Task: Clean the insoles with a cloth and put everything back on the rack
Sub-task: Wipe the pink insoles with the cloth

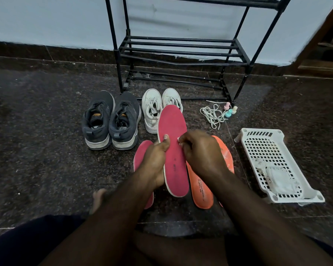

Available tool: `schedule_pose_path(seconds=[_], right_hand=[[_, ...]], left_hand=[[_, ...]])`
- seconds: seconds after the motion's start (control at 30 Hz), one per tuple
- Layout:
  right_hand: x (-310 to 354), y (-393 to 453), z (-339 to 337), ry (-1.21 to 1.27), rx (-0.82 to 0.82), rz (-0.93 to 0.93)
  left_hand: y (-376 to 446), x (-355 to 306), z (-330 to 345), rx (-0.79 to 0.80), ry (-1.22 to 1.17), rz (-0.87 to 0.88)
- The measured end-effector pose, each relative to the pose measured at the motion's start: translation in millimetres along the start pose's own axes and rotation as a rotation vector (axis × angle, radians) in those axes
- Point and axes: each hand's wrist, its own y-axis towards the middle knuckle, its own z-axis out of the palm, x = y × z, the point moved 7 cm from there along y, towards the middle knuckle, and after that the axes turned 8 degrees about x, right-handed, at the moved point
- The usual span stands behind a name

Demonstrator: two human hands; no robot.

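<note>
My left hand (155, 162) grips a pink insole (173, 131) by its left edge, thumb on top, and holds it up over the floor. My right hand (200, 150) rests on the same insole's right edge with fingertips pinched together; whether a bit of cloth sits under them I cannot tell. A second pink insole (139, 156) lies on the floor under my left hand. Two orange insoles (202, 191) lie under my right forearm. The black shoe rack (181, 52) stands against the wall behind.
A grey pair of sneakers (110, 120) and a white pair (154, 108) stand in front of the rack. White laces (211, 114) and small pastel bottles (230, 110) lie right of them. A white plastic basket (273, 150) holding a white cloth (279, 179) sits at the right.
</note>
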Motion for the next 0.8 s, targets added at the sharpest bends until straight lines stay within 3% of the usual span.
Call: schedule_pose_path(seconds=[0.2, 0.4, 0.6, 0.73, 0.8], right_hand=[[8.0, -12.5, 21.6, 0.107, 0.301, 0.063], [2.9, -3.8, 7.9, 0.1, 0.063, 0.069], [18.9, -21.3, 26.2, 0.143, 0.36, 0.05], [-1.7, -5.0, -8.0, 0.4, 0.119, 0.17], [-15.9, 0.5, -19.8, 0.366, 0.026, 0.195]], left_hand=[[-1.0, -3.6, -4.9, -0.085, -0.004, 0.028], [-5.4, -3.9, -2.8, -0.086, 0.02, 0.023], [-5.0, -8.5, -4.4, -0.119, -0.054, 0.031], [-2.3, -10.0, -5.9, -0.054, -0.07, 0.035], [-4.9, -7.9, 0.0, 0.012, -0.107, 0.017]])
